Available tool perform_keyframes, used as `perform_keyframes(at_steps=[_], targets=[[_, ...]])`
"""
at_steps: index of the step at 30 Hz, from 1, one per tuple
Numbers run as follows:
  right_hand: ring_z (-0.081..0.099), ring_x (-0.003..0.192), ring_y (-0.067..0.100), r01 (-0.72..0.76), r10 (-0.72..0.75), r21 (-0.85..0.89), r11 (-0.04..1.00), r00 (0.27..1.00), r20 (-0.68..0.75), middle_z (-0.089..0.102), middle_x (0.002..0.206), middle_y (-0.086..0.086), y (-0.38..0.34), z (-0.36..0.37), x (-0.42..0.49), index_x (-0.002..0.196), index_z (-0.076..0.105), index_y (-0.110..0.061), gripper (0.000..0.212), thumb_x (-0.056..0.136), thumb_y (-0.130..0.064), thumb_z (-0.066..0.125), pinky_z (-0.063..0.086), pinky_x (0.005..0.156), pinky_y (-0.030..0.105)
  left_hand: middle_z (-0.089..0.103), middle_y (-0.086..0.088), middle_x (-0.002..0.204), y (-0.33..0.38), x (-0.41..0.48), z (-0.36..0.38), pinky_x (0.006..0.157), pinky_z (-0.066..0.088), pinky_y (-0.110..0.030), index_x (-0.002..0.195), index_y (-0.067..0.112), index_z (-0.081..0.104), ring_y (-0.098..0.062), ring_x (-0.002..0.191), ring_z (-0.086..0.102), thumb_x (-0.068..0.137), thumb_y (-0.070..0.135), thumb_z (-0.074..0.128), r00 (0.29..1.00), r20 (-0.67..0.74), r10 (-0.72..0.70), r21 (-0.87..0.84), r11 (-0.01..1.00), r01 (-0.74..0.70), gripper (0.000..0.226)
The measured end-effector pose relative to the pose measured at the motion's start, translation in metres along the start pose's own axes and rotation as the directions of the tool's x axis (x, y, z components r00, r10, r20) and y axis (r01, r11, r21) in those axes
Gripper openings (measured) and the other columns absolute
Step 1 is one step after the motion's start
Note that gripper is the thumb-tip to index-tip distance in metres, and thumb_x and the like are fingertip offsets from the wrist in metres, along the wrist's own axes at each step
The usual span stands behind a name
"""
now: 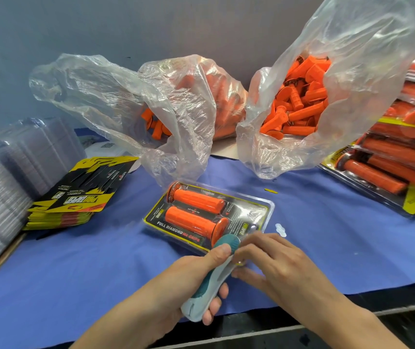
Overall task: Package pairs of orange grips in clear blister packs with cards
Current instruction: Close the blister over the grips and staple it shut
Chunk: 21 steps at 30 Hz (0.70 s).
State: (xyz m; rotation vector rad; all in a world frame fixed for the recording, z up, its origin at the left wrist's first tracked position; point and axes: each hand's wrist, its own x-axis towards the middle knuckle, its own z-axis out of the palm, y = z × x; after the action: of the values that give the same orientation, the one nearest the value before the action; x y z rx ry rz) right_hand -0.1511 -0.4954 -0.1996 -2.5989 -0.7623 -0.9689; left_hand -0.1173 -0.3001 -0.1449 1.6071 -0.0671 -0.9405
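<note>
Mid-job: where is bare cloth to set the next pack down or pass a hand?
Widest free cloth: near left, between card stack, blister pack and the left hand gripping a teal tool. Also right of the pack toward the finished packs, with only small scraps. Crowded: bags along the back, clear shells far left.

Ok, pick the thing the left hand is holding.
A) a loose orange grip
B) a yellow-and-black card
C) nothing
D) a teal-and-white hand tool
D: the left hand is curled round the teal-and-white hand tool, thumb on top, with the tool's front end by the near edge of the filled blister pack.
</note>
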Motion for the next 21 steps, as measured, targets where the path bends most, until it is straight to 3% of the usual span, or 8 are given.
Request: perform_keyframes(at_steps=[3, 5, 9, 21], targets=[[0.051, 0.113, 0.01, -0.063, 0.064, -0.044, 0.997, 0.998, 0.021, 0.052, 0.122, -0.008, -0.003, -0.001, 0.005, 0.12, 0.05, -0.023, 0.044, 0.083, -0.035, 0.071, 0.021, 0.11, 0.015, 0.057, -0.01, 0.071, 0.001, 0.0, 0.002, 0.039, 0.041, -0.022, 0.091, 0.006, 0.07, -0.018, 0.047, 0.051, 0.084, 0.059, 0.06, 1.0, -0.003, 0.007, -0.018, 1.0, -0.007, 0.054], [0.052, 0.118, 0.011, -0.058, 0.065, -0.076, 0.995, 0.993, 0.095, 0.055, 0.127, -0.006, -0.005, 0.0, 0.01, 0.131, 0.052, -0.02, 0.061, 0.077, -0.027, 0.079, 0.025, 0.108, 0.018, 0.058, -0.011, 0.07, 0.001, 0.0, 0.004, 0.039, 0.041, -0.023, 0.088, 0.007, 0.067, -0.018, 0.046, 0.051, 0.082, 0.059, 0.061, 1.0, -0.006, -0.003, -0.022, 1.0, 0.003, 0.052], [0.061, 0.106, 0.013, -0.043, 0.054, -0.084, 0.996, 0.991, 0.123, 0.063, 0.116, -0.005, -0.005, 0.002, 0.015, 0.123, 0.062, -0.018, 0.055, 0.073, -0.023, 0.086, 0.043, 0.093, 0.024, 0.06, -0.01, 0.07, 0.0, 0.001, 0.007, 0.04, 0.041, -0.023, 0.091, 0.009, 0.066, -0.018, 0.046, 0.053, 0.08, 0.059, 0.064, 0.999, -0.011, -0.046, -0.074, 0.996, 0.045, 0.051], [0.062, 0.099, 0.009, -0.089, 0.089, -0.001, 0.996, 0.994, 0.067, 0.067, 0.113, -0.007, -0.003, 0.003, 0.012, 0.122, 0.066, -0.017, 0.053, 0.073, -0.019, 0.086, 0.047, 0.088, 0.02, 0.059, -0.008, 0.068, -0.003, 0.008, 0.005, 0.039, 0.04, -0.022, 0.09, 0.012, 0.068, -0.018, 0.046, 0.052, 0.082, 0.057, 0.066, 0.999, 0.015, -0.043, -0.136, 0.99, 0.045, 0.046]])
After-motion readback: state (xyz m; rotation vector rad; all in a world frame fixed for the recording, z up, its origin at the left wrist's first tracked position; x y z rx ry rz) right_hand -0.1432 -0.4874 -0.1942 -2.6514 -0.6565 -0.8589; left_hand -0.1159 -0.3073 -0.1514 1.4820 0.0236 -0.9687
